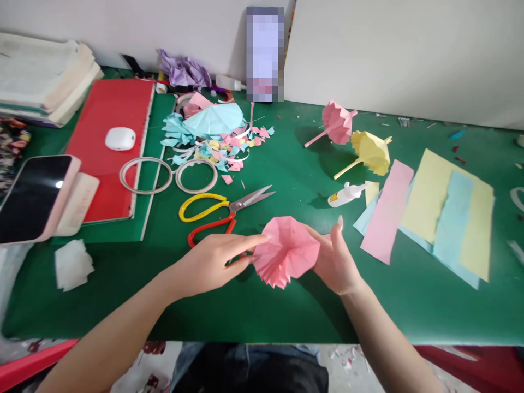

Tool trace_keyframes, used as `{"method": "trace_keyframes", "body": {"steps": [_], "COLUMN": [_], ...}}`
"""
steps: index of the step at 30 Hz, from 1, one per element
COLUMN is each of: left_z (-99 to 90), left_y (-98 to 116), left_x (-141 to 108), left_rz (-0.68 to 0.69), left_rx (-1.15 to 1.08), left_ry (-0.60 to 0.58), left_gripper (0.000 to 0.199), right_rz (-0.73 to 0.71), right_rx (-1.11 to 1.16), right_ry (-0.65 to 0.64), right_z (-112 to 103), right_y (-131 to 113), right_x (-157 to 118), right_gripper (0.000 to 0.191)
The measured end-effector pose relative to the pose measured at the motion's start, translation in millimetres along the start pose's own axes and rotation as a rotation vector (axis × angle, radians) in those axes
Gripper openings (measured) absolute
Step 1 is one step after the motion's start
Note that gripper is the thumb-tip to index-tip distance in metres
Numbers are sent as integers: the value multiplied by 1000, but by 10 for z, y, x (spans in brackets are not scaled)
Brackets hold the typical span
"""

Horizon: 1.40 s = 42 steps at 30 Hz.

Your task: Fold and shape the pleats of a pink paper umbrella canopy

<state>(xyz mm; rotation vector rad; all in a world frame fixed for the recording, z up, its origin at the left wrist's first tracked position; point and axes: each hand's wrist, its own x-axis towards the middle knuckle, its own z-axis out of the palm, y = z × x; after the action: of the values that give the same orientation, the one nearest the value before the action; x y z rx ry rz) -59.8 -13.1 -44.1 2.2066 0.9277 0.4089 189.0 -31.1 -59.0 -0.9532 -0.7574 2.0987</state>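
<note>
At six o'clock on the green tabletop (pixel 184 322), a pleated pink paper fan (pixel 286 248) is held up between two hands. Its nine o'clock edge is pinched by the left hand (pixel 215 262); its three o'clock side is backed by the fingers of the open right hand (pixel 338 262), thumb raised. Toward half past one, a yellow label (print too small to be read) is carried by a white bottle (pixel 344 195).

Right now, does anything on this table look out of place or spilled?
Yes, somewhat: paper scraps are strewn loosely behind the scissors, whose blades lie unprotected and parted. The squeeze bottle rests on its side, not upright, though no spill shows.
</note>
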Motion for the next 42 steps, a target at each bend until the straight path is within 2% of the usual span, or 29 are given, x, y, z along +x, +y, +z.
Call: {"method": "trace_keyframes", "body": {"steps": [2, 5, 10, 17, 24, 29, 34, 36, 38, 39, 42], "left_z": [32, 53, 37, 82, 84, 99, 56, 24, 7, 7, 28], "left_y": [4, 8, 14, 8, 20, 48, 100, 117, 122, 121, 110], "left_x": [13, 28, 10, -6, -15, -14, -13, -14, -17, -20, -27], "left_rz": [35, 40, 28, 111, 111, 145, 25, -18, -55, -69, -96], "left_rx": [40, 49, 40, 116, 151, 127, 31, -33, -101, -138, -241], "left_ry": [-9, -28, -63, 30, 27, -5, -37, -23, -1, 10, 30], "left_gripper": [41, 40, 38, 25, 34, 39, 41, 42, 42, 42, 44], "right_rz": [2, 20, 89, 23, 4, 43, 179, 178, 152, 155, 204], "right_rx": [-47, -157, -194, -276, -387, -357, -145, -83, -83, -87, -64], "right_ry": [2, -1, -31, -132, -274, -216, -45, 58, 116, 118, 74], "right_z": [15, 31, 53, 12, 44, 78, 33, 4, -13, -14, 9], "right_y": [22, 21, -18, 12, -7, 28, 128, 149, 154, 153, 155], "right_x": [-2, -15, -41, -47, -39, -39, -3, 14, 23, 25, 28], "right_gripper": [72, 49, 38, 45, 50, 49, 61, 53, 36, 31, 33]}}
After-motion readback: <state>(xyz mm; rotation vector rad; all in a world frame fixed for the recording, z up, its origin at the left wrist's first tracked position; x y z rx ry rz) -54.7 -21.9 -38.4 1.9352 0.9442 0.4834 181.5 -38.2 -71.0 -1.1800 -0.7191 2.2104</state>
